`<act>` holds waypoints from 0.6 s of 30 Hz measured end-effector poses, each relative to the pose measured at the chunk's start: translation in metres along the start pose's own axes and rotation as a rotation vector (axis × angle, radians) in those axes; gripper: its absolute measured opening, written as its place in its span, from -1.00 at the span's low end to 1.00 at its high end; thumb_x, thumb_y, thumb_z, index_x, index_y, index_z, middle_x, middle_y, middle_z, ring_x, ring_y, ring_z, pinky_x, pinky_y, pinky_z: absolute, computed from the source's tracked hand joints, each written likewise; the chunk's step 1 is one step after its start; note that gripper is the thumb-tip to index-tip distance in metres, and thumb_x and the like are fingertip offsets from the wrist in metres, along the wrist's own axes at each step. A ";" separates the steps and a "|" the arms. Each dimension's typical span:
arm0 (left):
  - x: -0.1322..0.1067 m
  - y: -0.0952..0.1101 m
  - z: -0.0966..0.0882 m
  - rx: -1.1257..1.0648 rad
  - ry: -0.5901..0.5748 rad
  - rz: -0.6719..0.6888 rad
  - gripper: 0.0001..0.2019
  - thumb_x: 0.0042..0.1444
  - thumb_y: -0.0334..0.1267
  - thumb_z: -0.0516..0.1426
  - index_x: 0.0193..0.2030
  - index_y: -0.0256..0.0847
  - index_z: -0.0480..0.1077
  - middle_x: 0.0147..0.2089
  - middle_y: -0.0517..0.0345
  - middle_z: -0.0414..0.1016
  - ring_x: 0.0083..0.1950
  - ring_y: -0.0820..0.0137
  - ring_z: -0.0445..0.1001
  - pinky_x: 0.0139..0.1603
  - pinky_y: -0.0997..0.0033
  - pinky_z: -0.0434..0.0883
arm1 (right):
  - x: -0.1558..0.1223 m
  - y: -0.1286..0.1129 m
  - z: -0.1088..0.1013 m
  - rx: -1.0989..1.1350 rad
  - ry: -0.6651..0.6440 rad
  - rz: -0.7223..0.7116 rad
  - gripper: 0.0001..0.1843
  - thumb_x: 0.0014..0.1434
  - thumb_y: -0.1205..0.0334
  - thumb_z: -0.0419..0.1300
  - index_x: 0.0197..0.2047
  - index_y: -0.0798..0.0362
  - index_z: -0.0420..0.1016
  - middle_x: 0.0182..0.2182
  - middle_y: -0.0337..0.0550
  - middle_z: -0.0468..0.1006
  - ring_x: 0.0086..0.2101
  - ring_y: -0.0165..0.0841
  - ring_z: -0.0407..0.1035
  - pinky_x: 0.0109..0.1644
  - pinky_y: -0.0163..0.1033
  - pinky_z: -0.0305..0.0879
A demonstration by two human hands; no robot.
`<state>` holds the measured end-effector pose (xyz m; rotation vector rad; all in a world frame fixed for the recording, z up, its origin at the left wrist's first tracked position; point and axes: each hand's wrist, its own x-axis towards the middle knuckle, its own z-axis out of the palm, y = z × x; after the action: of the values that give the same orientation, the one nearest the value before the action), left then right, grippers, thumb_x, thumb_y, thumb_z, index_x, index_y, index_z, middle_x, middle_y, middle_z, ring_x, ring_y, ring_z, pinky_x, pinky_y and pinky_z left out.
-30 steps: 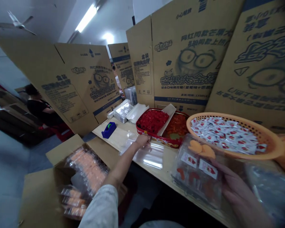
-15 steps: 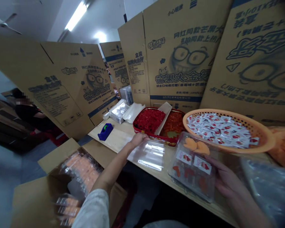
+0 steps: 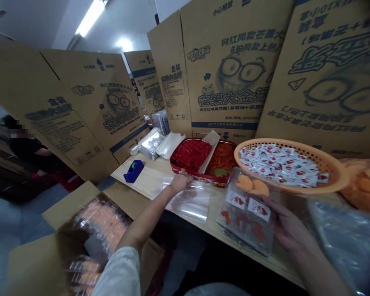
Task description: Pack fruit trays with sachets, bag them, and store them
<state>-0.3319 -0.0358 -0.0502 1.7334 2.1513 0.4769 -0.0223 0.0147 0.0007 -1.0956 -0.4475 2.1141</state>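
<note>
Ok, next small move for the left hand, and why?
I'd probably lift the far edge of the clear film with the left hand: its fingers are already at that edge, the film lies on the table, and the right hand holds the clear tray, with orange pieces and sachets showing.

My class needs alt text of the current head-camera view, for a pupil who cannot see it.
The person's right hand holds a clear tray of orange pieces and printed sachets; the left hand is over clear film on a table. Beyond are a divided red container and an orange basket of sachets.
</note>
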 end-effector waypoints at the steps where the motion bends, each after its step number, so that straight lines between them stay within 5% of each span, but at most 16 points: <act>1: -0.001 0.003 -0.002 -0.039 0.013 0.004 -0.83 0.13 -0.21 0.09 -0.25 -0.18 0.48 -0.12 0.02 0.50 0.01 0.30 0.38 0.09 0.37 0.22 | 0.000 -0.001 0.000 0.002 0.009 -0.017 -0.73 -0.02 0.55 0.07 -0.38 0.16 0.58 -0.40 -0.05 0.61 -0.49 -0.27 0.50 -0.39 -0.29 0.51; 7: -0.011 0.025 -0.025 -0.375 0.080 -0.053 -0.67 0.15 -0.04 0.03 -0.35 -0.26 0.44 -0.35 0.10 0.50 -0.24 0.34 0.45 -0.14 0.40 0.34 | -0.005 -0.017 0.007 0.128 0.042 -0.192 -0.69 0.00 0.54 0.03 -0.39 0.07 0.57 -0.46 -0.15 0.61 -0.51 -0.33 0.49 -0.44 -0.35 0.49; 13: -0.042 0.052 -0.046 -0.738 -0.023 -0.136 -0.46 -0.03 0.24 0.07 -0.41 -0.31 0.41 -0.43 0.03 0.53 -0.41 0.37 0.50 -0.31 0.41 0.40 | -0.009 -0.037 0.027 0.306 0.037 -0.402 -0.66 0.16 0.52 -0.07 -0.31 0.17 0.54 -0.39 -0.09 0.61 -0.44 -0.36 0.51 -0.36 -0.32 0.51; 18: -0.067 0.071 -0.043 -0.897 -0.048 -0.201 -0.51 -0.33 0.12 0.32 -0.50 -0.31 0.36 -0.49 0.08 0.52 -0.43 0.37 0.51 -0.31 0.39 0.42 | -0.010 -0.048 0.051 0.473 -0.031 -0.538 -0.71 0.23 0.48 -0.05 -0.22 0.18 0.50 -0.40 -0.13 0.60 -0.40 -0.38 0.51 -0.25 -0.24 0.50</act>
<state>-0.2768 -0.0897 0.0235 0.9997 1.6340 1.1067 -0.0387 0.0417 0.0642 -0.5860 -0.2042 1.6398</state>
